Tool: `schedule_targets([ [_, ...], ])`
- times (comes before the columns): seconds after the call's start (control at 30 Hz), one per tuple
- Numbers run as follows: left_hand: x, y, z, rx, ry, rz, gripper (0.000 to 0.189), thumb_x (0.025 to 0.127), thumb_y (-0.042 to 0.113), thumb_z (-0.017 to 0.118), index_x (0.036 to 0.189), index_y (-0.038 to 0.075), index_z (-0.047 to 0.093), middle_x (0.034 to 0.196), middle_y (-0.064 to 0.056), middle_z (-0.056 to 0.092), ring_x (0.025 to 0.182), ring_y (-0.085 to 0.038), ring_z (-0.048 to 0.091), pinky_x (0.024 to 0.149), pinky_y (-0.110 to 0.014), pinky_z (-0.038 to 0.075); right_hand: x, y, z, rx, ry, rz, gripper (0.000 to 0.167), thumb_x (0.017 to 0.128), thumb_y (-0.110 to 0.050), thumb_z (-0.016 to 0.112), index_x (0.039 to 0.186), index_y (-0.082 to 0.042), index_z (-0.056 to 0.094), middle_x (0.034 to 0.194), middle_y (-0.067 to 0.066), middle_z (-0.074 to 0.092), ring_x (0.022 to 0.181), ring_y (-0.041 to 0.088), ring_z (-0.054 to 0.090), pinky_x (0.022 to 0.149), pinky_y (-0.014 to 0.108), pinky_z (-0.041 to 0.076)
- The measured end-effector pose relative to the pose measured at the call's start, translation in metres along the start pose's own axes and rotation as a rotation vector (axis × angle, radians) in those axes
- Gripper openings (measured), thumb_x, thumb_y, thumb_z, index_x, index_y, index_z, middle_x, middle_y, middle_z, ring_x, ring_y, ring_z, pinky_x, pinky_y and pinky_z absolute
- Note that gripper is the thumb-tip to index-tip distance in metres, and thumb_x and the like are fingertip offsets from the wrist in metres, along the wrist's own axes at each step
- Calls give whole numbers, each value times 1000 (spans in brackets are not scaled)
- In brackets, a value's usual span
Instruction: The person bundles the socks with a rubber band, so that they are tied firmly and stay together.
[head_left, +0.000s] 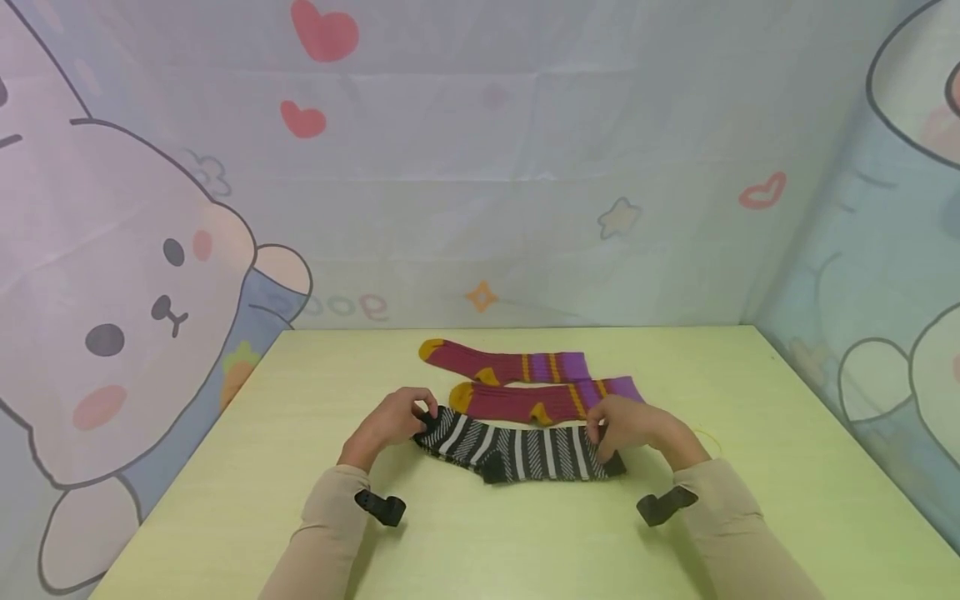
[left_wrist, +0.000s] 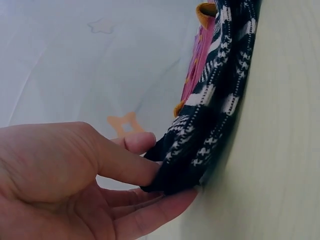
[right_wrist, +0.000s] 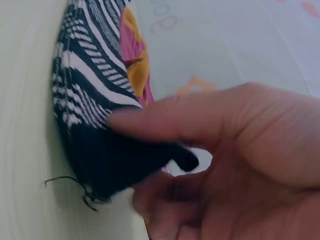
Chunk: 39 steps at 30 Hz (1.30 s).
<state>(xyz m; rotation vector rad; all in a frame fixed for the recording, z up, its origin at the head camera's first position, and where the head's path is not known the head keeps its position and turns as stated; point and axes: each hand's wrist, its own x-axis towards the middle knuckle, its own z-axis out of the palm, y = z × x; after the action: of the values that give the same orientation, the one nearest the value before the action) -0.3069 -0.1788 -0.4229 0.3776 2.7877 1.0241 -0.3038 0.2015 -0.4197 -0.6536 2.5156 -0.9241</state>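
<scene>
A black-and-white striped sock (head_left: 528,454) lies lengthwise across the table in the head view, its dark heel toward me. With thumb and fingers my left hand (head_left: 393,418) pinches the sock's black toe end. At the opposite end my right hand (head_left: 630,421) grips the dark cuff, as the right wrist view shows, with the thumb over the knit and the other fingers beneath. A loose black thread (right_wrist: 67,178) trails from that cuff. Just behind the striped sock are two maroon socks (head_left: 495,403) with mustard toes and heels and purple cuffs.
The pale yellow table (head_left: 480,542) ends at a printed cloth backdrop (head_left: 480,208). A thin yellow loop (head_left: 708,439) lies right of the right hand. Black straps with small devices (head_left: 382,507) sit on both wrists over beige sleeves (head_left: 330,517).
</scene>
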Motion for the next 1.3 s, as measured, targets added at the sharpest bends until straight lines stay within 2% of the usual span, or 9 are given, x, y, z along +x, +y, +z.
schedule_targets([
  [0.13,0,0,-1,13,9,3,30,83,-18,54,93,8,66,99,-15,66,80,-25,55,62,-32,44,0,2,-4,137,-33,23,11,82,0,74,83,-5,65,80,2,57,65,14,44,57,30,40],
  [0.23,0,-1,-1,15,6,13,33,82,-18,50,92,7,68,100,-15,66,77,-23,53,61,-31,42,0,1,-5,234,-36,40,10,84,4,70,88,-2,63,85,4,55,75,17,48,59,32,44],
  [0.37,0,-1,0,16,-4,23,34,83,-19,49,93,6,70,105,-14,66,76,-23,51,60,-31,40,0,-1,-6,285,-12,67,14,83,11,67,90,1,61,89,8,53,76,20,48,55,31,42],
  [0.5,1,0,1,30,-6,10,34,83,-19,50,93,6,71,110,-13,65,81,-23,51,64,-31,41,-1,-1,-4,302,7,98,15,82,13,67,89,2,61,96,10,54,72,19,48,53,30,42],
  [0.77,0,1,0,44,-32,-66,33,81,-20,52,103,0,65,105,-16,63,86,-25,55,67,-33,50,-3,4,-4,238,8,125,14,81,10,74,88,1,66,99,10,58,79,20,52,60,32,49],
  [0.87,1,2,1,42,-40,-86,31,82,-19,54,105,-1,64,105,-16,62,86,-25,56,69,-34,52,-4,4,-4,201,13,149,14,81,8,75,89,0,66,100,10,59,75,19,50,61,32,49],
  [1.0,2,3,3,52,-57,-76,26,85,-15,61,107,-1,63,106,-16,62,86,-24,55,71,-33,52,-4,3,-4,148,20,154,14,81,8,75,90,0,67,99,10,59,67,16,48,60,30,47],
  [1.2,1,3,3,42,-96,-33,24,86,-12,68,102,5,64,99,-13,61,84,-23,55,71,-34,50,-5,4,-3,97,43,144,15,81,8,75,89,-1,67,100,9,58,70,17,49,61,31,46],
  [1.3,0,3,3,24,-123,-22,27,85,-14,68,101,8,68,98,-13,61,84,-24,55,71,-34,51,-5,5,-4,83,53,135,14,80,7,76,87,-1,68,94,8,60,69,17,50,61,31,46],
])
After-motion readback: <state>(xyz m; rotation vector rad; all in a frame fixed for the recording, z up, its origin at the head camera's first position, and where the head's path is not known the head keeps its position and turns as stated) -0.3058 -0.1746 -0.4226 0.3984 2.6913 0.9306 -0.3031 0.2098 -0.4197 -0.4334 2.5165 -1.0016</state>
